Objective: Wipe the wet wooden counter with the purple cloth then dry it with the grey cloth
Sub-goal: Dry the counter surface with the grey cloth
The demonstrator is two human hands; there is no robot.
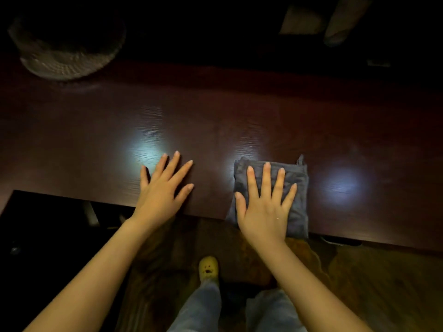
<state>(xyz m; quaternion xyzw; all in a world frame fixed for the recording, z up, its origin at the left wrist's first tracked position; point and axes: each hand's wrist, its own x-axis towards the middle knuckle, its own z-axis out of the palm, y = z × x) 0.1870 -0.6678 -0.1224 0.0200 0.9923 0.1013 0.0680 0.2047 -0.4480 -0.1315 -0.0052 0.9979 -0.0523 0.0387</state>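
Two flat, spread palms: right hand (265,207) pressing grey cloth (296,190) onto counter (215,116), left hand (163,188) bare on wood.

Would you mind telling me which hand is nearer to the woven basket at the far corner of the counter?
Left. The left hand lies flat on the bare counter, on the woven basket's side. The right hand presses the grey cloth, farther away.

Glossy dark wood-grain counter (215,111); soft matt grey cloth (297,188); woven basket (64,58).
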